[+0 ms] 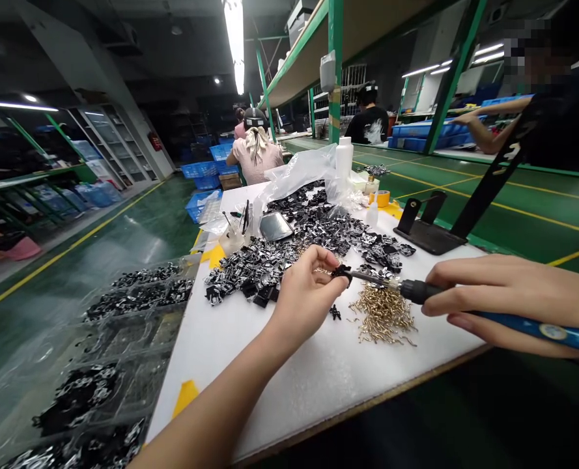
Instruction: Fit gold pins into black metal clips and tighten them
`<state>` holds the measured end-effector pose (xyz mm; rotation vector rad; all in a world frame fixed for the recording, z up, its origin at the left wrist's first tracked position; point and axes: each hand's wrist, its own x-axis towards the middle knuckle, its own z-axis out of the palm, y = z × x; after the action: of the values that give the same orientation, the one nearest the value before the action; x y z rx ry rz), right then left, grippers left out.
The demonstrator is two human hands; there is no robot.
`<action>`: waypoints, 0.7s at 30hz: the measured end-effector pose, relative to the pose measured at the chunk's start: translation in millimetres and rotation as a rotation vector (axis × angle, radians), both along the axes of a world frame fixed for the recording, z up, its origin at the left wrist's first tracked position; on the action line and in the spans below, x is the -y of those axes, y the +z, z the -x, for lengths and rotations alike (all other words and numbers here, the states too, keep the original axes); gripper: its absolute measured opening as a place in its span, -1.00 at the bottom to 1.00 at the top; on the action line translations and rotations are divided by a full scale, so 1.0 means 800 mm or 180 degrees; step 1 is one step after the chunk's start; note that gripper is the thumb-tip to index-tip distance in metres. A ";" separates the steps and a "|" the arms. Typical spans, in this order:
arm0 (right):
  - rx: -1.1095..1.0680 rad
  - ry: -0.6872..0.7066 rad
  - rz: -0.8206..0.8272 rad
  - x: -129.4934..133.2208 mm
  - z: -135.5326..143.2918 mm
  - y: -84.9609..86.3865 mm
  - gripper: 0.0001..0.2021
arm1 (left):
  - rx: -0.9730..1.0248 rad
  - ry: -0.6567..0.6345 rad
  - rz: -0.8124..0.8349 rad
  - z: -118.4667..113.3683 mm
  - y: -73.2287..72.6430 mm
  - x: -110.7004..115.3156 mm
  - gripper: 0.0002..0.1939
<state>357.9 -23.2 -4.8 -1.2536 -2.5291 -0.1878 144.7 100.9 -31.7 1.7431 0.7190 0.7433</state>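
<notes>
Between the fingertips of my left hand point(309, 283) is a small black plastic part point(342, 273), partly covered by my thumb and fingers. My right hand point(508, 296) grips a soldering iron point(528, 327) with a blue handle, a round dial and a black collar. Its metal shaft points left, and the tip meets the black part or lies right against it; I cannot tell which. Below the shaft lies a pile of small brass-coloured bent pieces point(384, 316). Another small black piece point(335, 312) rests alone on the white tabletop point(289, 391).
A wide heap of black and metal parts point(250, 270) covers the table behind my hands. Beyond are a white bottle point(344, 159), a small squeeze bottle point(372, 212) and a black metal stand point(433, 234). Divided clear trays point(137, 339) hold parts at left. Other people sit farther off.
</notes>
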 end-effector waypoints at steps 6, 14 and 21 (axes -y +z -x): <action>-0.0039 0.0006 0.0085 -0.001 0.000 -0.001 -0.79 | -0.0026 0.0011 -0.0021 0.000 -0.001 0.002 -0.84; -0.0019 0.0074 0.0141 -0.004 -0.002 0.008 -0.80 | 0.0102 -0.0129 0.0008 0.000 -0.005 0.004 -0.84; -0.0190 0.0218 0.0423 -0.009 -0.007 0.012 -0.82 | 0.0095 -0.0155 0.0089 0.003 -0.002 0.004 -0.82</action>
<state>363.7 -16.1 4.9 -1.1989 -2.5645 0.0334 142.4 97.4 -33.7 1.7150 0.6614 0.7214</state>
